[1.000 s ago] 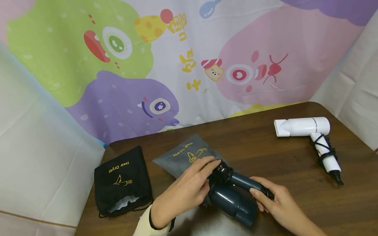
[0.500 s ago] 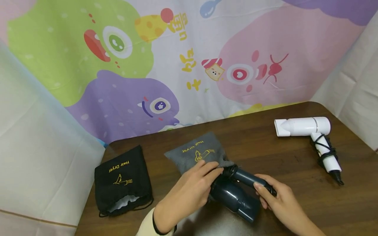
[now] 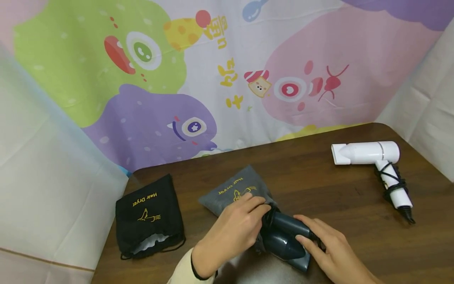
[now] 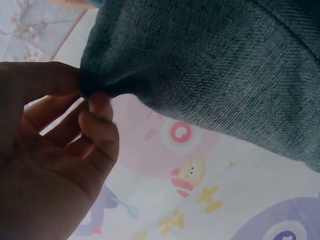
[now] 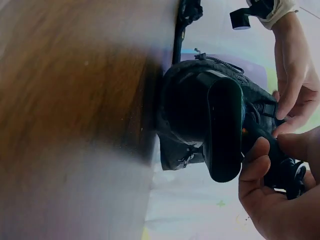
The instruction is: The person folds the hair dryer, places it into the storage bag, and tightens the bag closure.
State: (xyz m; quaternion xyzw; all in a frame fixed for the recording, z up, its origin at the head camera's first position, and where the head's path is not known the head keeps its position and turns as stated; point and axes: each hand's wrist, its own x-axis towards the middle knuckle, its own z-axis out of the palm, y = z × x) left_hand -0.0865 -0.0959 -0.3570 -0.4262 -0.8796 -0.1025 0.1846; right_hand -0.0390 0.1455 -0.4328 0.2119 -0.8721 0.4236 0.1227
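Observation:
A dark blue hair dryer (image 3: 283, 244) lies partly inside a grey drawstring bag (image 3: 221, 197) printed with yellow lettering. Its nozzle and much of its handle stick out of the mouth. My left hand (image 3: 235, 228) pinches the bag's edge between thumb and finger, as the left wrist view shows on the grey cloth (image 4: 200, 65). My right hand (image 3: 331, 248) holds the handle end near the black cord, with thumb and fingers on opposite sides. In the right wrist view, the flat nozzle (image 5: 225, 130) faces the camera. The bag hides the dryer's rear.
A black drawstring bag (image 3: 149, 215) with yellow print lies at the left, some white showing in its mouth. At the right rests a white hair dryer (image 3: 365, 153), cord wound round its handle. A cartoon curtain (image 3: 234, 130) hangs behind the wooden table (image 3: 312, 173).
The dark blue dryer sits deeper in the grey bag, its handle now closer alongside the barrel. The bag has shifted right, and both hands have moved slightly with it.

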